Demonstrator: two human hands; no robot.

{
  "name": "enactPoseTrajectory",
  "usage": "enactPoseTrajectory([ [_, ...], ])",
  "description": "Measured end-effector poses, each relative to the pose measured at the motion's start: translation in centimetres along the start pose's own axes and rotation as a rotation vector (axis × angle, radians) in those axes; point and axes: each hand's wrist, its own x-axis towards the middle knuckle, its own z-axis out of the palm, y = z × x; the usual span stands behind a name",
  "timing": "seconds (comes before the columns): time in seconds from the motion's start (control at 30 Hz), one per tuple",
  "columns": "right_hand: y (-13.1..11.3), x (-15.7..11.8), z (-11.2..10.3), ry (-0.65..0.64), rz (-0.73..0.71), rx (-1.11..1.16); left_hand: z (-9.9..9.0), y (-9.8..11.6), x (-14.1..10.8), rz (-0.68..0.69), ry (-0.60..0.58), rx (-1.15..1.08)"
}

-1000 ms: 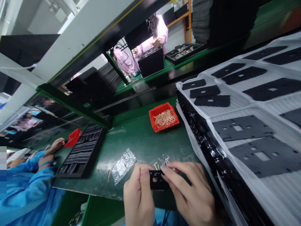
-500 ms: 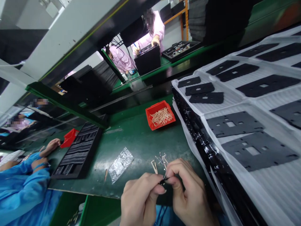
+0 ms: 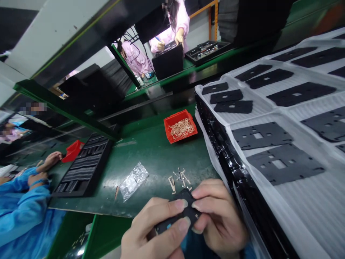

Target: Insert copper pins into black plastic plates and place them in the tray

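Between both hands is a small flat black plate-like part (image 3: 178,201), tilted, with a small blue patch near its lower left end. My left hand (image 3: 156,230) is closed on its left side, thumb and forefinger pressing the face. My right hand (image 3: 218,212) pinches the right end with thumb and fingertips. Its exact kind I cannot make out. Just beyond the fingers, several thin beige and metallic clip-like pieces (image 3: 182,178) lie loose on the green bench (image 3: 151,151).
Behind the loose pieces stands a red bin (image 3: 180,126) of beige pieces. A clear plastic bag (image 3: 134,181) and a black slotted tray (image 3: 83,165) lie leftward. A co-worker in blue sleeves (image 3: 24,212) sits left. White-lined stacked trays (image 3: 293,133) with black plates border the right.
The black part has turned, so its broad face now shows between my hands. My fingers have spread along it, and the view has shifted slightly.
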Motion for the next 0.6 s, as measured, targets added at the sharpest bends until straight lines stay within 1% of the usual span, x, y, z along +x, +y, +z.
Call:
enactPoseTrajectory([
  [0.07, -0.2, 0.0, -0.1, 0.009, -0.032, -0.014, 0.4, 0.2, -0.1, 0.009, -0.014, -0.017],
  [0.17, -0.6, 0.2, -0.2, 0.013, -0.064, -0.083, 0.9, 0.5, -0.4, -0.008, 0.007, -0.056],
  [0.27, -0.9, 0.4, -0.4, 0.003, -0.106, -0.147, 1.1, 0.8, -0.6, -0.072, 0.007, -0.098],
  [0.37, -0.9, 0.4, -0.7, -0.046, -0.121, -0.151, 1.0, 0.9, -0.5, -0.163, -0.019, -0.152],
  [0.43, -0.8, 0.1, -0.8, -0.076, -0.097, -0.137, 1.0, 0.8, -0.4, -0.241, -0.07, -0.208],
  [0.5, -0.7, -0.3, -0.7, -0.075, -0.049, -0.122, 1.1, 0.8, -0.3, -0.305, -0.119, -0.274],
  [0.6, -0.8, -0.6, -0.5, -0.041, 0.013, -0.11, 1.8, 1.0, -0.3, -0.389, -0.08, -0.361],
])
